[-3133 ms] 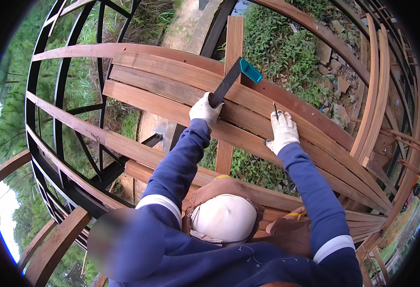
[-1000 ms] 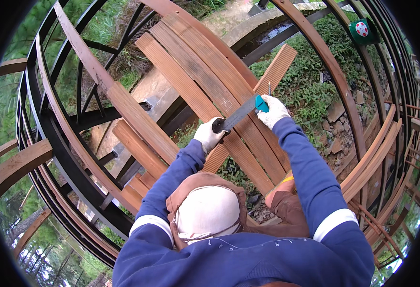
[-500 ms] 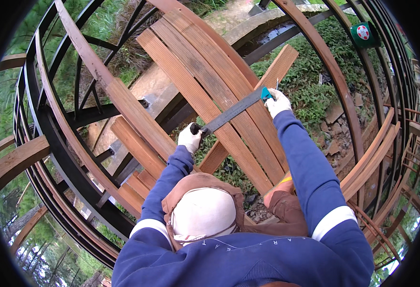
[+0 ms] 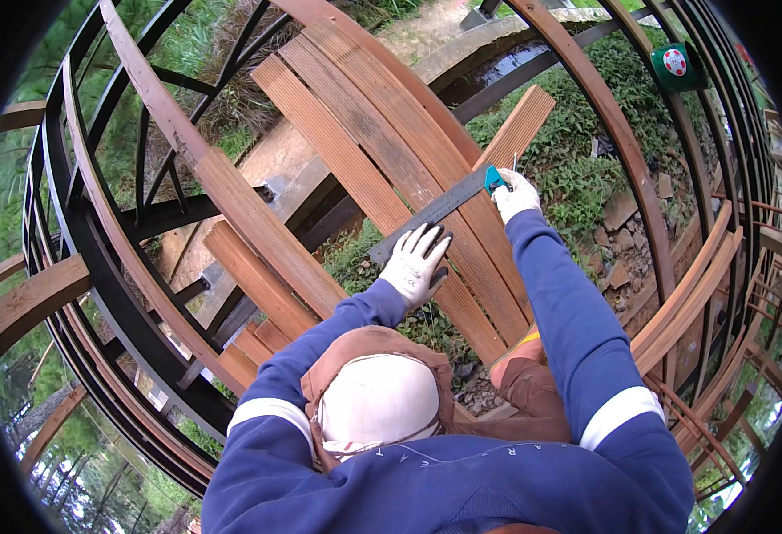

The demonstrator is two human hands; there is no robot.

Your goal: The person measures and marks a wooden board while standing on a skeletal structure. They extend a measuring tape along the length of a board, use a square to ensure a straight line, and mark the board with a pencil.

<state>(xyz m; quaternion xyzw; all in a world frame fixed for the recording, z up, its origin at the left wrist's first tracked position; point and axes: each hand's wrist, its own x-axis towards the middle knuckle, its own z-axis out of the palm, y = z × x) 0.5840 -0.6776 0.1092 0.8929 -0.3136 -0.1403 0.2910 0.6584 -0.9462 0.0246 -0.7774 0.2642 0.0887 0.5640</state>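
Observation:
A try square with a long grey blade (image 4: 440,206) and a teal handle (image 4: 495,181) lies slantwise across grooved wooden deck boards (image 4: 382,133). My gloved left hand (image 4: 416,261) rests palm down, fingers spread, on the nearest board, with its fingertips at the blade's lower left part. At the other end, my gloved right hand (image 4: 517,194) is closed on the teal handle. A thin pointed stick (image 4: 515,162) rises by its fingers, too small to identify. Beneath these boards, a loose grooved board (image 4: 524,120) sticks out on the right.
Curved black metal beams (image 4: 88,258) and brown timber rails (image 4: 600,98) surround the boards, with open gaps over plants and rubble (image 4: 622,258). A green pot (image 4: 678,67) hangs at upper right. Shorter boards (image 4: 253,276) lie at left, and more timber strips (image 4: 693,289) at right.
My left hand has let go of the blade's end, moved right and opened flat on the board. The right hand stays on the handle, and the square has barely shifted.

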